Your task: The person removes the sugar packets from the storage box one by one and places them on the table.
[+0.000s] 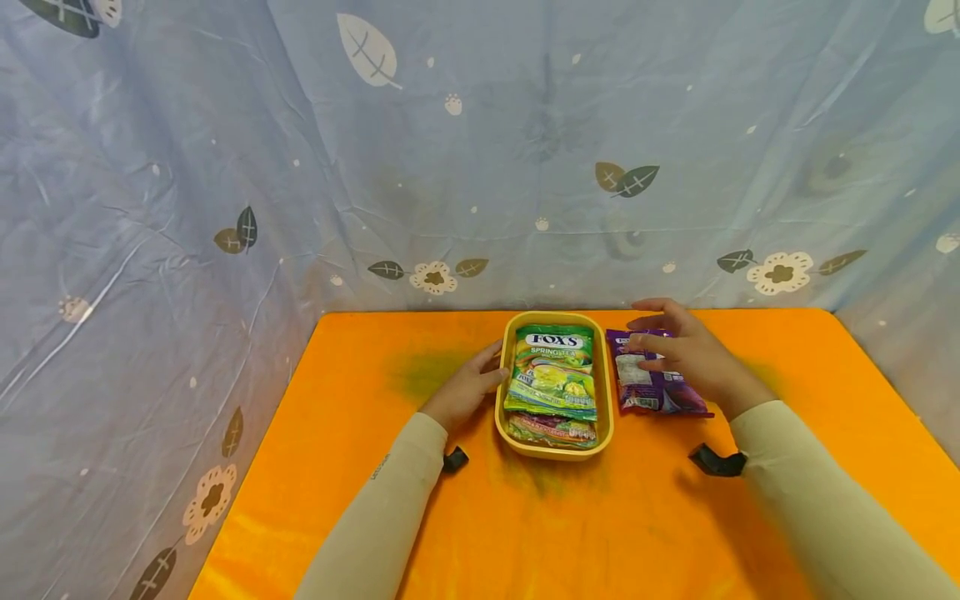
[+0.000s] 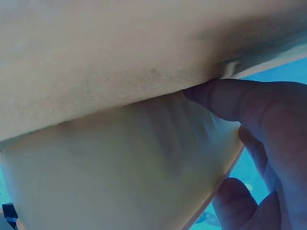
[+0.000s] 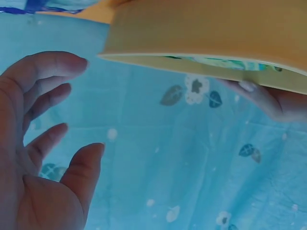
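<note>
A yellow plastic tub stands on the orange cloth with Fox's candy packets in it. On top lies a green Spring Tea packet, and a reddish packet shows below it. My left hand holds the tub's left side, thumb at the rim and fingers along the outer wall. To the right of the tub, a purple candy packet lies flat on the cloth. Over it hovers my right hand, fingers spread and gently bent. In the right wrist view nothing is between that hand's fingers and thumb.
Orange cloth covers the table. A pale blue curtain with leaf and flower prints hangs behind and at both sides, meeting the table's far edge just past the tub. Black straps stick out at both wrists.
</note>
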Demonstrator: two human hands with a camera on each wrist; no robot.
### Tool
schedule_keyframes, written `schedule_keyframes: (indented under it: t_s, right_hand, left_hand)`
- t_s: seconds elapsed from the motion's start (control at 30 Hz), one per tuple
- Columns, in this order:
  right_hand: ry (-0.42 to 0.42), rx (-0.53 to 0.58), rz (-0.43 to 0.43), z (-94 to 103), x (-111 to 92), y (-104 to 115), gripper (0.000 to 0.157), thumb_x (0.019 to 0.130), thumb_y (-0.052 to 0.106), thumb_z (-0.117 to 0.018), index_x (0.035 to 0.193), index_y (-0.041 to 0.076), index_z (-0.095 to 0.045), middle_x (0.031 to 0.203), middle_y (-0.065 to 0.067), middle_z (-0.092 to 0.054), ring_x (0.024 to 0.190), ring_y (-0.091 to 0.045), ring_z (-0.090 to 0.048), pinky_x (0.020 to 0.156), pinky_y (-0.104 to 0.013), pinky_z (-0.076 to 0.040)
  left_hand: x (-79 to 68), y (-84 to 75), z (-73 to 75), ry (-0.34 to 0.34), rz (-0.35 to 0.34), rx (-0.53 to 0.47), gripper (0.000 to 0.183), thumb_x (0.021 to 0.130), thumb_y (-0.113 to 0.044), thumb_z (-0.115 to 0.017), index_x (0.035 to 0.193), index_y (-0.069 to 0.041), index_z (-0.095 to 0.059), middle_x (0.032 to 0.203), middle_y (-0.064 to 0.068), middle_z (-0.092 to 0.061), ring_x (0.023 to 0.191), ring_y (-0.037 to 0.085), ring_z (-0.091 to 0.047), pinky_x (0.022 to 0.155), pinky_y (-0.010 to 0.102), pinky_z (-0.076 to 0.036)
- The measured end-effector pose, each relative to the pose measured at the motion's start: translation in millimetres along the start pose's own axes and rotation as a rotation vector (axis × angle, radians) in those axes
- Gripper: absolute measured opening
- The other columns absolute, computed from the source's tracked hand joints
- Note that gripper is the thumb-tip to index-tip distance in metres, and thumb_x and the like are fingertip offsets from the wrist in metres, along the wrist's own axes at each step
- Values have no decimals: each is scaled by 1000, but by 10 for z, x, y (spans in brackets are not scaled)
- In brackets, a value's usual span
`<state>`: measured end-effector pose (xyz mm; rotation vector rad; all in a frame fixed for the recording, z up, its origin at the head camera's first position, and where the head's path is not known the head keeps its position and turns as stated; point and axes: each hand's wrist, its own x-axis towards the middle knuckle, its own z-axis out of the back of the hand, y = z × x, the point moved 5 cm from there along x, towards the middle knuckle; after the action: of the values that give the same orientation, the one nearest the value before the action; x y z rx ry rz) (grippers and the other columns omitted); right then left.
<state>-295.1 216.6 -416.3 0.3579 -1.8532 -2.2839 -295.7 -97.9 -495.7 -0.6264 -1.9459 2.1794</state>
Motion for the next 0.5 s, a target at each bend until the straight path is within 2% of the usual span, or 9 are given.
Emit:
schedule_keyframes:
  t_s: [0.17,0.33,0.5]
  right_hand:
    - [62,45,16,-173,-7,62,62,94,25,-63,146,17,-30,136,-26,-38,106,-34,-60,84,-51,-50]
    - [97,79,5,-322,-10,107,64,94,22,-63,147,15,-28,138,-28,-35,111,-46,-54,84,-57,-48]
    - [131,103,13,-450,0,133,64,94,21,-63,147,17,-28,139,-27,-32,111,-48,-52,83,-56,-48]
  left_hand:
    - [-11,11,8,-8,1,7,58,99,-28,-53,152,-31,-28,143,-5,-44,117,14,-52,97,37,-43]
    - [-15,3,-4,-1,1,-16,58,99,-27,-53,152,-31,-28,143,-4,-43,116,15,-53,95,36,-45]
    - [-19,11,2,-4,6,0,58,99,-29,-54,151,-32,-29,143,-4,-43,117,14,-52,96,36,-44]
